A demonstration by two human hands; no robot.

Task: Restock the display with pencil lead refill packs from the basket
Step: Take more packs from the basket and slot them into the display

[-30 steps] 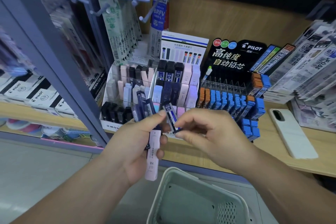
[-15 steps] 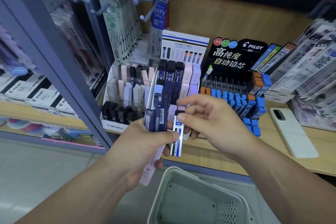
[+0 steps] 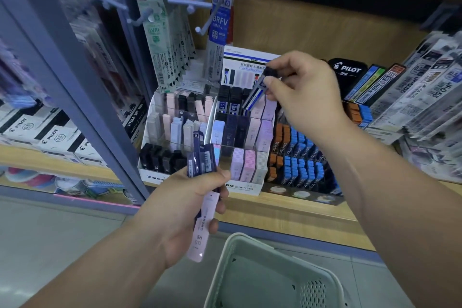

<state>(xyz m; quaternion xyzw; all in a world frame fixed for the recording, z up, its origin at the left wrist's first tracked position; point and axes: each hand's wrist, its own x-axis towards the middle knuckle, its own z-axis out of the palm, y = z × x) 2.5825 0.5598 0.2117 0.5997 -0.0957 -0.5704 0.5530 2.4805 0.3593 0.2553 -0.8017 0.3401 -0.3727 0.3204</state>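
Your right grip (image 3: 302, 92) pinched the tilted blue-and-white plastic refill pack (image 3: 252, 99), left grip (image 3: 180, 210) held dark spare packs (image 3: 201, 160); straightening it before slotting was advisable.

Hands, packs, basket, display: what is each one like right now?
right hand: pinches one pack.
pack: tilted, lower end at the back row of the display.
left hand: grips a bundle of packs.
bundle: upright.
basket: no packs in the part that shows.
display: slots mostly filled.
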